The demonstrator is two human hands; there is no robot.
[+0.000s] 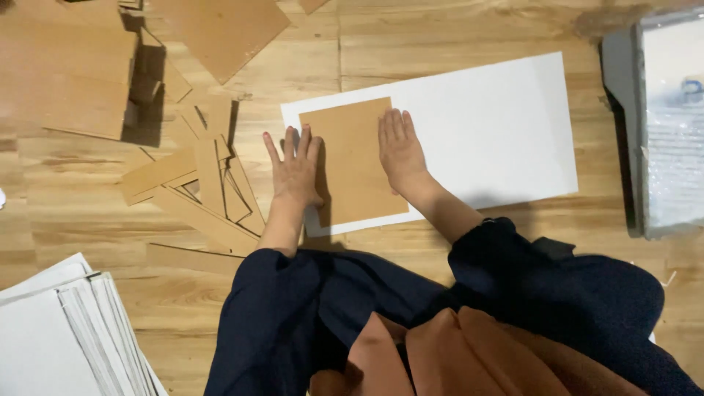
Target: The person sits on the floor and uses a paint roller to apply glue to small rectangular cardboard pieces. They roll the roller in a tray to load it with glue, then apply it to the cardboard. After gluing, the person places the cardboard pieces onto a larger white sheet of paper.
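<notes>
A brown cardboard rectangle [352,165] lies on the left end of a large white sheet [491,125] spread on the wooden floor. My left hand [295,170] rests flat, fingers apart, on the cardboard's left edge and the white sheet beside it. My right hand [400,150] lies flat on the cardboard's right edge, fingers together and pointing away from me. Neither hand grips anything. Dark blue sleeves cover both forearms.
A heap of cardboard strips and offcuts [205,187] lies left of my left hand. Larger cardboard pieces [70,70] sit at the far left. A stack of white sheets [66,337] is at the bottom left. A grey tray with bubble wrap [664,125] stands at right.
</notes>
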